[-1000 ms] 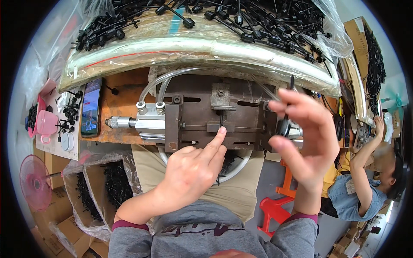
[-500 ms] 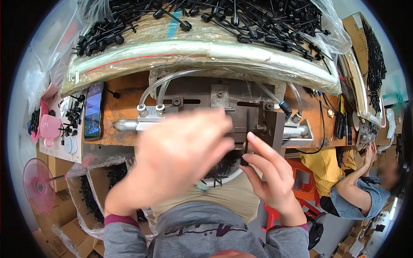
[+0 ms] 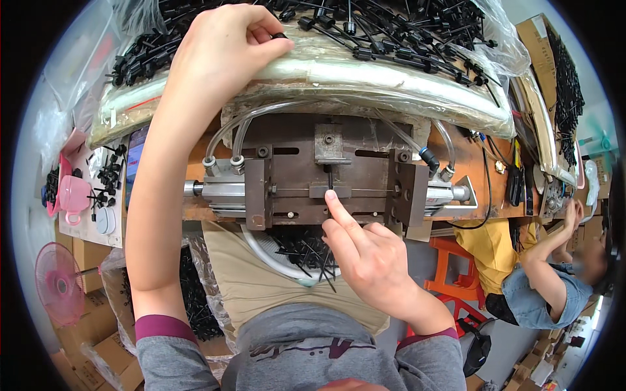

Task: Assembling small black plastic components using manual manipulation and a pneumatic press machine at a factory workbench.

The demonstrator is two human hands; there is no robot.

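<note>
My left hand (image 3: pixel 225 45) is stretched to the pile at the back, thumb and fingers closed on a small black part (image 3: pixel 279 36), mostly hidden by them. My right hand (image 3: pixel 368 257) is at the middle of a brown metal fixture (image 3: pixel 293 176). Its index fingertip rests on a thin black stemmed part (image 3: pixel 330 176), which lies across a small grey block below the metal stop (image 3: pixel 332 146). The other fingers are curled around the part's near end, which they partly hide. Pneumatic cylinders (image 3: pixel 225 195) flank the fixture.
Black stemmed parts (image 3: pixel 391 39) heap on the plastic-wrapped ledge (image 3: pixel 391 81). More lie in a container (image 3: pixel 254 251) at my lap. Clear hoses (image 3: pixel 228 133) arch over the fixture. A pink cup (image 3: pixel 75 192) stands at left; a co-worker (image 3: pixel 541 287) sits at right.
My left hand has moved from over the fixture up to the pile and closed on a part. My right hand has brought its stemmed part left, onto the fixture's middle.
</note>
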